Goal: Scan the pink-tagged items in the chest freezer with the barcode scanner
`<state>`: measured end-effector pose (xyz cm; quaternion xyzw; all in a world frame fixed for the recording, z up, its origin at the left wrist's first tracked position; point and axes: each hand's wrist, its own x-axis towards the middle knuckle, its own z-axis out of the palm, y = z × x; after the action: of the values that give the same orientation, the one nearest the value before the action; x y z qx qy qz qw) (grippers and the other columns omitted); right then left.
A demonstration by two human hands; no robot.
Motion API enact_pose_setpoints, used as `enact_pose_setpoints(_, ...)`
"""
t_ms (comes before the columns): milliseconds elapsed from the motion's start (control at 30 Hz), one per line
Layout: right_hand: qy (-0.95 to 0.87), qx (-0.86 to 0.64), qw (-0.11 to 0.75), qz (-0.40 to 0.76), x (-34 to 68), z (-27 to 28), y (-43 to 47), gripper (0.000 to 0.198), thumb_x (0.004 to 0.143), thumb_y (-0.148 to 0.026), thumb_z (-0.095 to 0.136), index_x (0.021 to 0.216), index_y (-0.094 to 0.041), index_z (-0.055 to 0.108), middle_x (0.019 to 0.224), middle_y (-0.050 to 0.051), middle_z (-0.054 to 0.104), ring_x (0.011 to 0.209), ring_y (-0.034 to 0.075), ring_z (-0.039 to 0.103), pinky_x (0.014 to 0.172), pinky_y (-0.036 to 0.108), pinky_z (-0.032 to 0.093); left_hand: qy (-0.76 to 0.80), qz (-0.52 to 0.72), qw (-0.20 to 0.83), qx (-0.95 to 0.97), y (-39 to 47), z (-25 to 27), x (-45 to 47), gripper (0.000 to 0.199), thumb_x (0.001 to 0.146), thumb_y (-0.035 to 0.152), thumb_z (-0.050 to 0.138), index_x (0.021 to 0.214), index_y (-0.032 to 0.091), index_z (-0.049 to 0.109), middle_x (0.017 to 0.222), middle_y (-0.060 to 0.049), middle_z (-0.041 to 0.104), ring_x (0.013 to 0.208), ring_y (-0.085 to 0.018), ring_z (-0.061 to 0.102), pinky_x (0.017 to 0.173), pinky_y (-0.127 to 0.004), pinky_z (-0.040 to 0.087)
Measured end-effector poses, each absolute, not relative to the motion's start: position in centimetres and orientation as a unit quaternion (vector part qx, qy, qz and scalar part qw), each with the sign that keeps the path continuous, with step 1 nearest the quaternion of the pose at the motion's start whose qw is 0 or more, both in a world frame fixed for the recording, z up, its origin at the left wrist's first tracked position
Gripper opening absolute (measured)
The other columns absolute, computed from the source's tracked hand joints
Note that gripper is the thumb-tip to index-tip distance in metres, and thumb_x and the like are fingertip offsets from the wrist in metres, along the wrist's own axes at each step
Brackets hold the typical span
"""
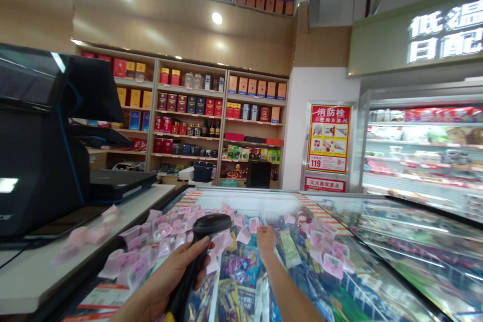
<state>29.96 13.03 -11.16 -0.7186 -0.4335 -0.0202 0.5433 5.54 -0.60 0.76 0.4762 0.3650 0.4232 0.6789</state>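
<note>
My left hand (194,256) is wrapped around the handle of a black handheld barcode scanner (212,222), its head facing away over the freezer. Stretched forward over the freezer, my right hand (266,239) has its fingers curled closed. A pink label tag (254,224) is just left of its fingers, and a thin pale strip shows beyond them; whether either is gripped I cannot tell. Many pink label tags (163,229) lie in a cluster on the left of the glass top, with another group of pink tags (332,256) on the right. Colourful frozen packets (237,266) show below my hands.
A glass-topped chest freezer (279,200) spans the front. On the left, a black checkout terminal (33,161) stands on a white counter (22,276), with more pink tags nearby. Shelves of boxed goods (188,103) line the back. A lit refrigerated display (422,151) stands right.
</note>
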Motion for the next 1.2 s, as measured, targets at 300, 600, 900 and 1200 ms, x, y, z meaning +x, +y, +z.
enact_pose_setpoints(300,-0.508,-0.696,0.507,0.002,26.1,-11.0,14.5,0.02,0.07,-0.019,0.039,0.067,-0.015,0.058,0.066,0.007,0.063,0.065,0.018,0.057,0.06,0.026,0.039,0.394,0.423,0.679,0.452,0.7,-0.1,6.6,0.03,0.06,0.043,0.061,0.068,0.015,0.054,0.05,0.004,0.051,0.037,-0.005,0.043,0.035,-0.015,0.036)
enact_pose_setpoints(600,-0.399,-0.81,0.409,-0.129,41.0,-8.5,14.8,0.043,0.07,-0.021,0.039,0.111,-0.011,0.045,0.11,0.017,0.049,0.104,0.026,0.044,0.081,0.035,0.034,0.427,0.429,0.672,0.427,2.4,-1.0,8.3,0.037,0.05,0.046,0.067,0.07,0.016,0.057,0.047,0.003,0.052,0.036,-0.006,0.045,0.034,-0.016,0.037)
enact_pose_setpoints(900,-0.574,-0.718,0.39,-0.053,41.0,-9.9,14.7,0.042,0.065,-0.012,0.042,0.107,-0.013,0.042,0.092,0.008,0.057,0.085,0.016,0.054,0.075,0.026,0.039,0.418,0.437,0.656,0.452,1.3,-0.4,8.2,0.035,0.055,0.046,0.063,0.071,0.015,0.056,0.046,0.005,0.049,0.033,-0.004,0.04,0.032,-0.015,0.032)
enact_pose_setpoints(1200,-0.635,-0.546,0.546,-0.032,30.4,-7.9,12.5,0.039,0.058,-0.011,0.045,0.096,-0.016,0.05,0.095,0.006,0.055,0.091,0.018,0.051,0.08,0.029,0.039,0.348,0.416,0.681,0.492,-2.2,1.0,5.8,0.03,0.063,0.043,0.058,0.071,0.014,0.054,0.048,0.004,0.051,0.036,-0.004,0.041,0.036,-0.015,0.03)
